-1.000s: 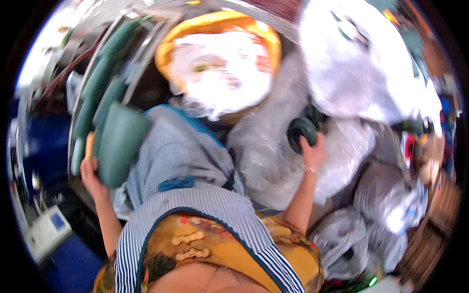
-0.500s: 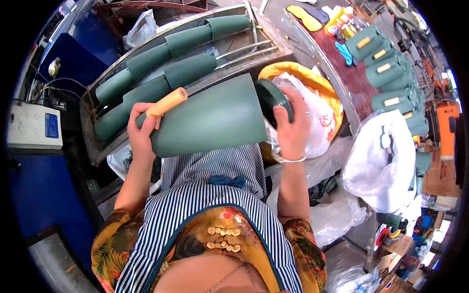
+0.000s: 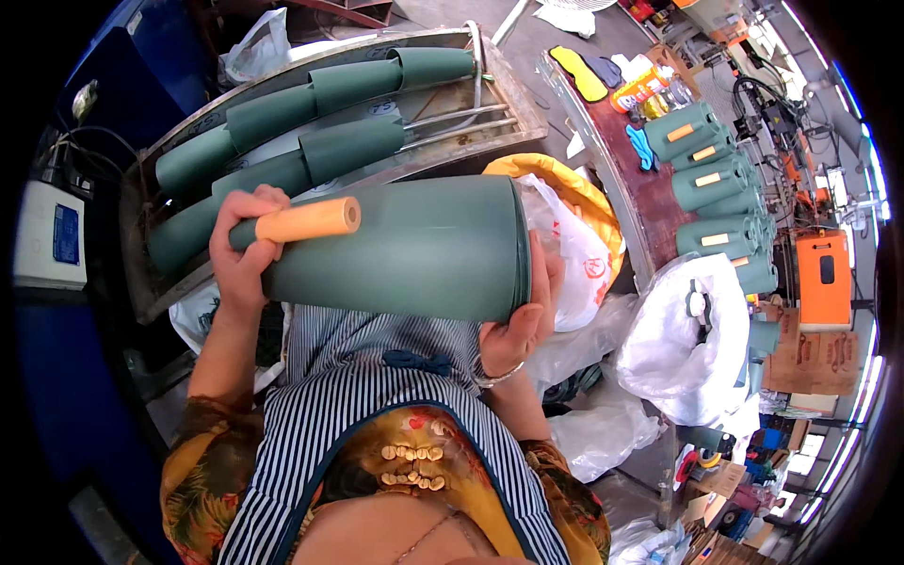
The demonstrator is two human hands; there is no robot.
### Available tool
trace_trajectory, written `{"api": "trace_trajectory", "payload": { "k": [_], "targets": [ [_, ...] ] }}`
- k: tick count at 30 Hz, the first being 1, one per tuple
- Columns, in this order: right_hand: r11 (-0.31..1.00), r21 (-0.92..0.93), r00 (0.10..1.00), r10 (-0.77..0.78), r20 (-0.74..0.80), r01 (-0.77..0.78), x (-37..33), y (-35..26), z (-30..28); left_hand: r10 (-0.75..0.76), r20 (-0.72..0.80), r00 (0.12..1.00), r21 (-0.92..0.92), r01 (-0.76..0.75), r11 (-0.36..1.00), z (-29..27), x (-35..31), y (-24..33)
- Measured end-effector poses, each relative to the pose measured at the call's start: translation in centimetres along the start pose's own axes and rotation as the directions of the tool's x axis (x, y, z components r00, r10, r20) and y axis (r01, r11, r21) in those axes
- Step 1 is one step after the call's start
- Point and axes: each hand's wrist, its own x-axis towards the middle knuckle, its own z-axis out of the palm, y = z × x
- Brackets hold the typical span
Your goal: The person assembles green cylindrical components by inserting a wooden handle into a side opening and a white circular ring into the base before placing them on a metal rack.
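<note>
A long, shallow trough [image 3: 516, 99] at far left carries two rows of green sleeves [image 3: 270, 121]; bare metal rods [image 3: 457, 124] show toward its right end; at far right stands a dark red tabletop [image 3: 654, 212]; a flat yellow piece [image 3: 578, 73] lies at its far end, an orange can [image 3: 642, 89] close by; nearer sits a crumpled blue piece [image 3: 642, 146], just left of clustered green cylinders [image 3: 692, 197] with tan grips [image 3: 708, 179].

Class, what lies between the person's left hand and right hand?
A dark green cylinder and a tan tube lie between left hand and right hand, in the head view.
</note>
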Motion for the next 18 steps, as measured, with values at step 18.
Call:
{"api": "trace_trajectory", "payload": {
  "k": [18],
  "targets": [
    [0.986, -0.146, 0.996, -0.086, 0.004, 0.085, -0.1, 0.3, -5.5, -0.099, 0.056, 0.993, -0.147, 0.106, 0.983, 5.0, 2.1, -1.0]
  ]
}}
